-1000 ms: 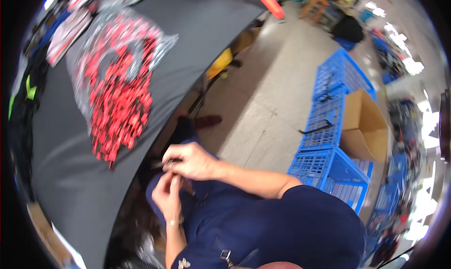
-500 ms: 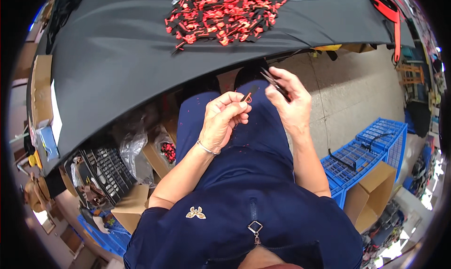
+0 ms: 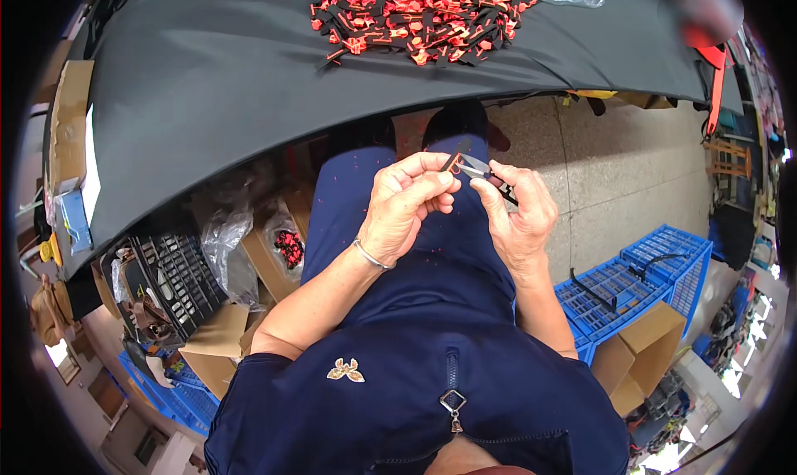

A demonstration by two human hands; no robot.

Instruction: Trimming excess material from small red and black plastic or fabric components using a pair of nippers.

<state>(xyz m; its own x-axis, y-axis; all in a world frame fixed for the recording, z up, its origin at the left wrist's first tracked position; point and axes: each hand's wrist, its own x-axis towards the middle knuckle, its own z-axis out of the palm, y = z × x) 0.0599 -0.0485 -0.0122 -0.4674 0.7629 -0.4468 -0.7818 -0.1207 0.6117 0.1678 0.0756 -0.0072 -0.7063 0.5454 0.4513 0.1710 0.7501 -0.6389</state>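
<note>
Head view: right hand (image 3: 523, 218), fingers gripping snips (image 3: 476, 169), has moved in; snips now at red cord (image 3: 456, 166) of tab (image 3: 455, 155), pinched by fingers of left hand (image 3: 397, 214). I judge cutting position reached.

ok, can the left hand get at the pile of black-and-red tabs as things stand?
Probably yes: nothing visible blocks the left hand from the pile of black-and-red tabs on the black table. Its grip looks taken, though: it pinches a single tab, with the scissors blades close by.
</note>
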